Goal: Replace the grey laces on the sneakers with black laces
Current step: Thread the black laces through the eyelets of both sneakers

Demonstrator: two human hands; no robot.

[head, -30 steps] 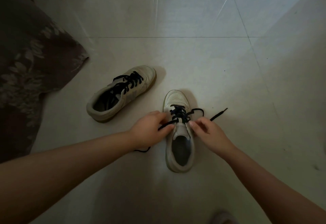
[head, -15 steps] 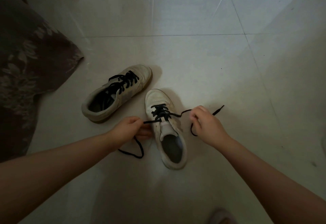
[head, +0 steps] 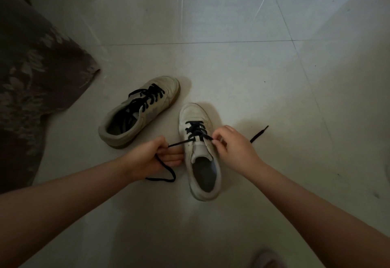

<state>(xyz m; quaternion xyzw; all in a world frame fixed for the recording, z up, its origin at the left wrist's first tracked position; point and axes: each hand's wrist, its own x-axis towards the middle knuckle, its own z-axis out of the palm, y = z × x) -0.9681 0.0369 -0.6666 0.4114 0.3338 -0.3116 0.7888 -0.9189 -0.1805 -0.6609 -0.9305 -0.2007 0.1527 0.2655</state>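
White leather sneaker: the near sneaker [head: 199, 151] sits on the floor between both hands, toe pointing to about 12 o'clock, heel toward the person.
Black lace: the black lace [head: 195, 130] is crossed through the lower eyelets only, upper ones look unlaced as far as I can tell.
Left hand: the left hand [head: 150, 158] sits at 9 o'clock of that shoe, fingers curled round one lace end, pulled taut to the eyelet; the slack loops on the tile below the hand.
Right hand: the right hand [head: 234, 148] pinches the lace right at the shoe's 3 o'clock edge; the free tip [head: 259, 133] lies on the floor past it, toward 2 o'clock.
Other shoe: the second sneaker [head: 139, 111] lies at 10 o'clock, tilted, already fully done in black.
Floor: pale tile floor [head: 232, 67], kinda dim.
Fabric: dark patterned fabric [head: 31, 81] way over at 9 o'clock.
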